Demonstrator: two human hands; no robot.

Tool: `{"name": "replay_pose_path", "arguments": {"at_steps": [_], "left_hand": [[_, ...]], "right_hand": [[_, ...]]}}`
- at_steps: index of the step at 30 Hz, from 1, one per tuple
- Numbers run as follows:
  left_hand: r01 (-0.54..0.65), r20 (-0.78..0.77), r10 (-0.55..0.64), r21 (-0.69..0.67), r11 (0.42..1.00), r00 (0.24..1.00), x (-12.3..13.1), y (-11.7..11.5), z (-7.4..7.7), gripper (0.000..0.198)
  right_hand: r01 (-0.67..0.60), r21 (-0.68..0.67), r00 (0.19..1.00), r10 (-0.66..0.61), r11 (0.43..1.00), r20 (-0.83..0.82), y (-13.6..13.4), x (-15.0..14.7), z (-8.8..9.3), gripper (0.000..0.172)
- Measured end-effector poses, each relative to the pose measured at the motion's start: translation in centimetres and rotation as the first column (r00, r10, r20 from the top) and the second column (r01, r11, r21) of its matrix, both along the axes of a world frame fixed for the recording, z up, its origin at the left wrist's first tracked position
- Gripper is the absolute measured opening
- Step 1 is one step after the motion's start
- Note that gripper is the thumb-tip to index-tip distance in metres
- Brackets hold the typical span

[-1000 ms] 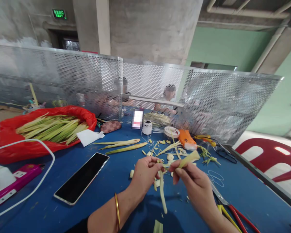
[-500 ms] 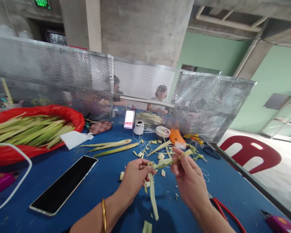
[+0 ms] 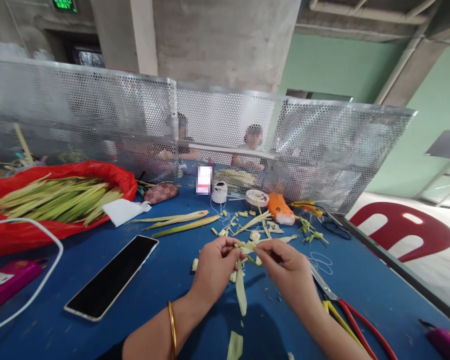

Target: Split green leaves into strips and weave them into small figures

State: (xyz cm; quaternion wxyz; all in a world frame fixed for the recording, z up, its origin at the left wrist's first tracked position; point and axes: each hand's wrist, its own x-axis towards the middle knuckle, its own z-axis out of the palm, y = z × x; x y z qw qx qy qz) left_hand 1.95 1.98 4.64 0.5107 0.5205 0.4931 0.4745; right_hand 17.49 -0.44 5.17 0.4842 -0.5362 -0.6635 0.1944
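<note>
Over the middle of the blue table, my left hand (image 3: 219,262) pinches a small bundle of pale green leaf strips (image 3: 240,290), with one strip hanging below the fingers. Close on its right, my right hand (image 3: 285,265) pinches the same strips near the bundle. The fingertips of both hands hide where the strips cross. Leaf scraps (image 3: 255,225) and pale offcuts lie just beyond the hands. Scissors with red handles (image 3: 354,320) rest partly behind my right forearm, with a yellow handle (image 3: 332,312) beside them.
A red bag (image 3: 127,182) full of long leaves (image 3: 63,197) stands at left. Nearby lie a black-screened phone (image 3: 112,277), a white cable (image 3: 41,280) and a checkered pouch (image 3: 161,193). Thread (image 3: 219,193), tape (image 3: 257,198) and an orange packet (image 3: 281,209) sit before a perforated metal screen (image 3: 225,115); people sit behind it.
My right hand has come in closer to my left and turned palm down, with its fingers now near the bundle. The camera view has shifted slightly, showing more of the scissors.
</note>
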Motion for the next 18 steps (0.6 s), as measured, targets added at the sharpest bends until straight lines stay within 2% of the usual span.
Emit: {"name": "replay_pose_path", "arguments": {"at_steps": [3,11,15,18], "left_hand": [[0.027,-0.026,-0.026,0.029,0.999,0.999,0.0,-0.1,-0.2,0.017],[0.1,-0.104,-0.092,0.083,0.991,0.99,0.1,-0.7,-0.4,0.014],[0.125,-0.173,-0.102,0.125,0.984,0.98,0.1,-1.1,0.1,0.015],[0.136,-0.251,-0.088,0.179,0.974,0.964,0.1,-1.4,0.6,0.018]], "right_hand": [[-0.032,0.049,0.989,0.025,0.998,0.146,0.0,-0.1,-0.4,0.019],[0.058,0.135,0.918,-0.106,0.989,0.383,-0.2,-0.2,-0.6,0.02],[0.096,0.162,0.896,-0.156,0.982,0.416,-0.1,-0.2,-0.9,0.017],[0.081,0.136,0.906,-0.13,0.987,0.404,0.1,-0.2,-0.9,0.018]]}}
